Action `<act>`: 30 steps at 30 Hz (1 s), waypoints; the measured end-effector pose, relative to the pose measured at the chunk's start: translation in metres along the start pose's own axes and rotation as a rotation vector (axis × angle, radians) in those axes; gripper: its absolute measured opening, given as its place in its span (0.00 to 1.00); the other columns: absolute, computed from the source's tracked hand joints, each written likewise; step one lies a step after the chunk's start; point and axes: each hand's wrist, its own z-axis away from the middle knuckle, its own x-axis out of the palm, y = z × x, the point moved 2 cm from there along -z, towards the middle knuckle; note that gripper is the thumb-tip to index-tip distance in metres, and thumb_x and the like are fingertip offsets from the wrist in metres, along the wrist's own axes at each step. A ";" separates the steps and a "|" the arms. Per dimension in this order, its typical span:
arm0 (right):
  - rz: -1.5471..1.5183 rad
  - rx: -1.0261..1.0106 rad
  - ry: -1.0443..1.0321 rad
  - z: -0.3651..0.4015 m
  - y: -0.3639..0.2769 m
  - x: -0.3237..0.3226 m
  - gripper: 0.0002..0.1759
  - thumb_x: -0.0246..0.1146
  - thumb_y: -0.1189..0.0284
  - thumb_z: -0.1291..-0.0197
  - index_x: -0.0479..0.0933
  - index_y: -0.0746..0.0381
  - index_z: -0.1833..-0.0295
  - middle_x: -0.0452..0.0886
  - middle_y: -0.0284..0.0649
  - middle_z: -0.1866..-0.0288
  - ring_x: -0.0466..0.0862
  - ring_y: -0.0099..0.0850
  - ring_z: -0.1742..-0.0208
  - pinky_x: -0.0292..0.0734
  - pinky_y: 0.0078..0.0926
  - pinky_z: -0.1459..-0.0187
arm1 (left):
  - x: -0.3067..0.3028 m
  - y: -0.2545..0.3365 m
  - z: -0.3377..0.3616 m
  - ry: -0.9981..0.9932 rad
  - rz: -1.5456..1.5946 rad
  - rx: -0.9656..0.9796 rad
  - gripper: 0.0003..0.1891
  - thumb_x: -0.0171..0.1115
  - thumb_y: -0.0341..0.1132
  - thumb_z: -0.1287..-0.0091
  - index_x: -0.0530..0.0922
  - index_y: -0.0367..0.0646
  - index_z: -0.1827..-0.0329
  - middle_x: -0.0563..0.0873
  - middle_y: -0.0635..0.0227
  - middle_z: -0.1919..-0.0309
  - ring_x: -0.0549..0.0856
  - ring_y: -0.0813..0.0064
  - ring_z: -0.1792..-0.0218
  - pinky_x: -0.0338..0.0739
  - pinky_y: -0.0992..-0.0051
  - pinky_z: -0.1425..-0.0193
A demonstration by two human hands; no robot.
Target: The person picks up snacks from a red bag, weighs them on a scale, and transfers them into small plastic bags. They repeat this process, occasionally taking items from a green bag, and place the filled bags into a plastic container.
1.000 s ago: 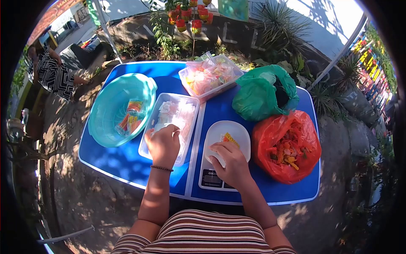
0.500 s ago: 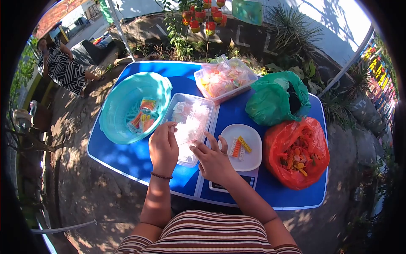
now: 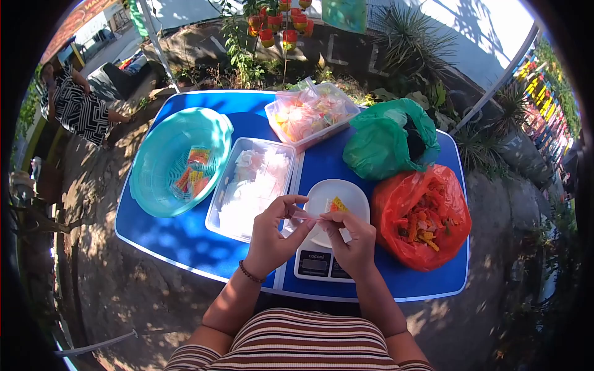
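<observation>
Over the front of a white plate (image 3: 318, 193), my left hand (image 3: 272, 235) and my right hand (image 3: 354, 245) meet with fingertips pinched. Between them is a small clear plastic bag (image 3: 301, 214), thin and hard to make out. The plate rests on a white kitchen scale (image 3: 314, 264) with a dark display. Ridged orange, yellow and white pieces (image 3: 337, 204) lie on it, partly hidden by my right hand. Left of my hands stands a clear plastic tub (image 3: 213, 217) of loose, flat, whitish and pink bags (image 3: 260, 173).
A turquoise basket (image 3: 143, 167) with several filled packets is at the left. A second tub (image 3: 337, 127) of filled bags stands at the back. On the right are a green plastic bag (image 3: 371, 148) and a red plastic bag (image 3: 455, 247) holding colourful pieces. A person (image 3: 77, 108) stands far left.
Both hands have moved right, from the tub of flat bags to above the plate. Their fingertips have come together on a small clear bag. The whole view has shifted slightly.
</observation>
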 end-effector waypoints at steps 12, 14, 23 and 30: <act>-0.132 0.404 0.082 0.024 0.042 -0.044 0.10 0.64 0.82 0.31 0.82 0.70 0.47 0.86 0.45 0.56 0.89 0.30 0.56 0.83 0.25 0.54 | 0.044 -0.039 0.021 -0.288 0.320 -0.342 0.10 0.69 0.32 0.27 0.89 0.33 0.51 0.93 0.62 0.60 0.91 0.82 0.59 0.85 0.78 0.51; 0.124 0.278 0.050 0.016 0.050 -0.042 0.12 0.64 0.83 0.34 0.82 0.69 0.46 0.87 0.47 0.55 0.89 0.35 0.56 0.83 0.29 0.53 | 0.039 -0.039 0.023 -0.302 0.277 -0.384 0.10 0.69 0.32 0.27 0.89 0.33 0.52 0.93 0.62 0.61 0.91 0.81 0.60 0.86 0.77 0.50; 0.502 0.042 -0.004 0.005 0.051 -0.018 0.16 0.65 0.86 0.43 0.82 0.67 0.48 0.86 0.49 0.53 0.85 0.46 0.56 0.82 0.38 0.50 | 0.038 -0.038 0.032 -0.266 0.461 -0.468 0.13 0.68 0.33 0.26 0.87 0.31 0.47 0.93 0.60 0.59 0.91 0.78 0.60 0.87 0.76 0.47; -0.370 0.251 0.085 0.012 0.028 -0.042 0.09 0.67 0.86 0.36 0.81 0.70 0.51 0.85 0.43 0.54 0.87 0.28 0.51 0.83 0.25 0.48 | 0.042 -0.039 0.031 -0.169 0.492 -0.384 0.12 0.74 0.35 0.31 0.89 0.33 0.54 0.92 0.65 0.66 0.88 0.83 0.67 0.83 0.81 0.58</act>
